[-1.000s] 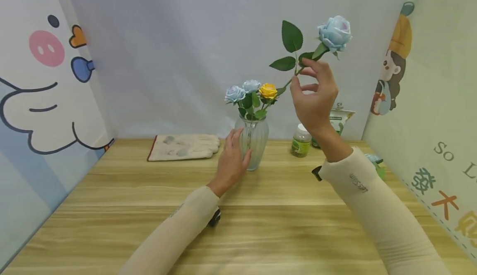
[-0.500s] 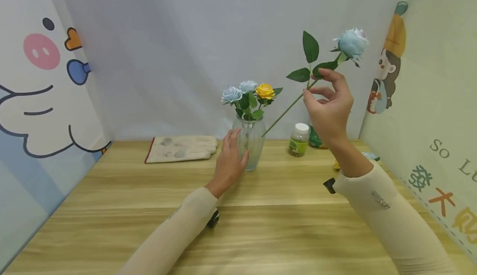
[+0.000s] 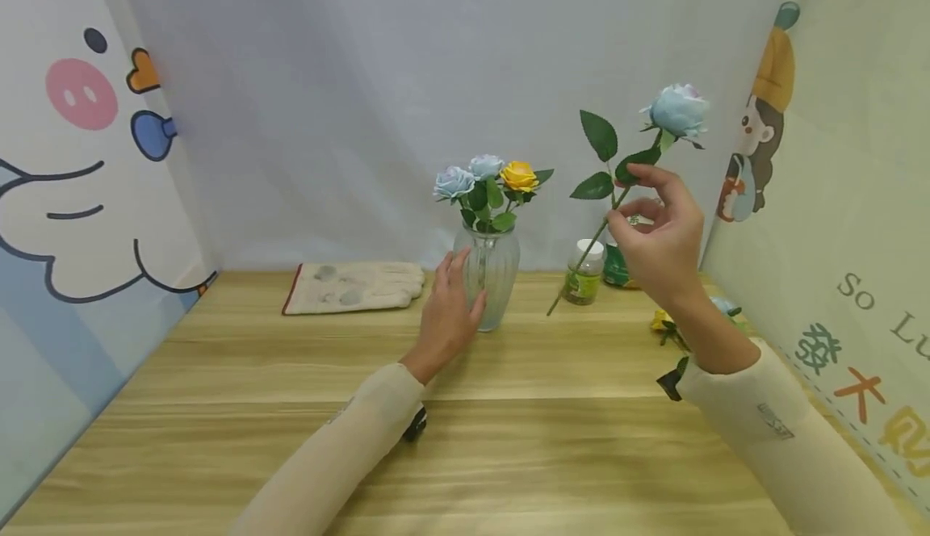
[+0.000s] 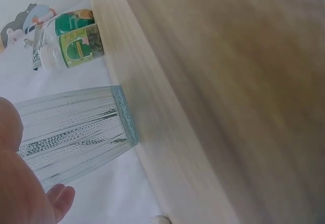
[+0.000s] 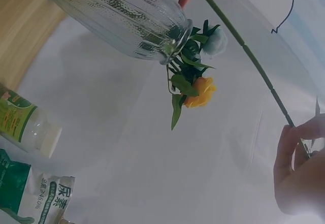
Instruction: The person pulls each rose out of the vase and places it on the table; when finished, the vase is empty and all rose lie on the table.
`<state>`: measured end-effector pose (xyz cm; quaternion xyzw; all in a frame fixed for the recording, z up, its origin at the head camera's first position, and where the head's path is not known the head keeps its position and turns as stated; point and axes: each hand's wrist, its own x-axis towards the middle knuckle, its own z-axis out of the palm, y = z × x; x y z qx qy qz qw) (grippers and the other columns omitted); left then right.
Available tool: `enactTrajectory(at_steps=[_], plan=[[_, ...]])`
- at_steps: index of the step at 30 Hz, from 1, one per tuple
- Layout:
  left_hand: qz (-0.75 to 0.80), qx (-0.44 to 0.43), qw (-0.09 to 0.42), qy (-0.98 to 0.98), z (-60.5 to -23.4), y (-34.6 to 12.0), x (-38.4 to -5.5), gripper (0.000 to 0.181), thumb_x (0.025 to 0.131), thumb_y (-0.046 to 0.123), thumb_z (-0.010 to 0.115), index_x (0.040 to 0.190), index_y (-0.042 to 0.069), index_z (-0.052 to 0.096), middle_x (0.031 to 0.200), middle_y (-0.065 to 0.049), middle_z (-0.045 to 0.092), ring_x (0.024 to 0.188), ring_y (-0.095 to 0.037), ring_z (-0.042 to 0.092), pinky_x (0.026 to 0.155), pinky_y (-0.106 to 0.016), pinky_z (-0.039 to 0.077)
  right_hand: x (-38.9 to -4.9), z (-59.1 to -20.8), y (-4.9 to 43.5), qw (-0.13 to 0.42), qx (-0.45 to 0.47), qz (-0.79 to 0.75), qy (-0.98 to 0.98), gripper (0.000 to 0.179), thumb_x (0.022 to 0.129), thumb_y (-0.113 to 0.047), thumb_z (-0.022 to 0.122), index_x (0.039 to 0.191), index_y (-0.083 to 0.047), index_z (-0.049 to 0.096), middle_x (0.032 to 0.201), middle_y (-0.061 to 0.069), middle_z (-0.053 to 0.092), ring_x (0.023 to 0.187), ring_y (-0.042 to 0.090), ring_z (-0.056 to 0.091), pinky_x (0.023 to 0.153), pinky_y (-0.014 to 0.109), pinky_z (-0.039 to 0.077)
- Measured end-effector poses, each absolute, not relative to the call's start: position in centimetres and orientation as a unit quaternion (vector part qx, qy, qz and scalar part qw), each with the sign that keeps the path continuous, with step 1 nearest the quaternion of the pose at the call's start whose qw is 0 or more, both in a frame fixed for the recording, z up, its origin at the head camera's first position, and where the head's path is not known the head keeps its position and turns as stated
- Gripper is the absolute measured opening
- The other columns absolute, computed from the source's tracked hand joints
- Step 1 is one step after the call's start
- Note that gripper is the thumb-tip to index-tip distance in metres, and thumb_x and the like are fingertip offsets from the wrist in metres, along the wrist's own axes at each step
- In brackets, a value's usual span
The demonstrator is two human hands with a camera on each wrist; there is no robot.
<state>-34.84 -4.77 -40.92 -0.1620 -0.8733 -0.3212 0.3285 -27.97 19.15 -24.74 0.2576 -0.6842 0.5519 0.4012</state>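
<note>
Head view, blue rose (image 3: 677, 110) in right grip (image 3: 664, 237)

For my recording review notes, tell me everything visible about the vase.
The vase looks like clear, faintly bluish glass, ribbed lengthwise with dotted texture. It tapers toward its base and narrows below a flared rim. It stands upright on the wooden-looking table, holding two pale blue roses, one yellow rose and green leaves. The left hand touches its side.

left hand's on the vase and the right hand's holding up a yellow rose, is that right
Not quite: the rose in the right hand is blue, as the head view shows; the left hand is on the vase.
</note>
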Motion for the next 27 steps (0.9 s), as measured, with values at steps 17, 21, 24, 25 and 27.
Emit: enactTrajectory(at_steps=[17, 21, 24, 25, 27], plan=[[-0.337, -0.157, 0.323, -0.871, -40.7, -4.9, -34.6, 0.073, 0.093, 0.023, 0.071, 0.151, 0.018, 0.027, 0.145, -0.024, 0.039, 0.085, -0.037, 0.063, 0.062, -0.048, 0.054, -27.4, -28.8, 24.1, 0.286, 0.256, 0.504, -0.774, 0.048, 0.079, 0.020, 0.056, 0.126, 0.010, 0.056, 0.123, -0.005, 0.055, 0.069, 0.005, 0.058, 0.047, 0.017, 0.040], [-0.339, -0.156, 0.318, -0.872, -40.7, -5.0, -34.6, 0.073, 0.093, 0.023, 0.071, 0.151, 0.018, 0.028, 0.145, -0.023, 0.039, 0.087, -0.037, 0.063, 0.063, -0.047, 0.054, -26.8, -29.8, 25.4, 0.243, 0.250, 0.496, -0.795, 0.048, 0.082, 0.019, 0.056, 0.128, 0.008, 0.055, 0.121, -0.003, 0.056, 0.069, 0.004, 0.060, 0.042, 0.022, 0.035], [-0.340, -0.153, 0.312, -0.874, -40.8, -5.0, -34.7, 0.072, 0.093, 0.022, 0.071, 0.151, 0.017, 0.028, 0.146, -0.023, 0.039, 0.091, -0.038, 0.063, 0.065, -0.048, 0.054, -26.7, -30.8, 26.5, 0.216, 0.241, 0.480, -0.815, 0.048, 0.083, 0.017, 0.057, 0.130, 0.008, 0.054, 0.118, 0.002, 0.054, 0.071, 0.002, 0.061, 0.040, 0.024, 0.034], [-0.341, -0.153, 0.312, -0.874, -40.8, -4.9, -34.7, 0.072, 0.092, 0.022, 0.071, 0.151, 0.017, 0.028, 0.146, -0.022, 0.039, 0.092, -0.038, 0.063, 0.066, -0.048, 0.054, -26.7, -31.1, 26.9, 0.209, 0.238, 0.476, -0.821, 0.048, 0.083, 0.017, 0.057, 0.130, 0.009, 0.054, 0.118, 0.003, 0.053, 0.072, 0.002, 0.062, 0.041, 0.024, 0.035], [-0.343, -0.153, 0.312, -0.873, -40.7, -4.9, -34.7, 0.072, 0.092, 0.022, 0.071, 0.151, 0.016, 0.028, 0.146, -0.022, 0.039, 0.094, -0.039, 0.063, 0.066, -0.049, 0.054, -26.7, -31.6, 27.6, 0.201, 0.229, 0.467, -0.830, 0.048, 0.083, 0.016, 0.058, 0.130, 0.009, 0.054, 0.119, 0.005, 0.051, 0.073, 0.002, 0.063, 0.043, 0.024, 0.037]])
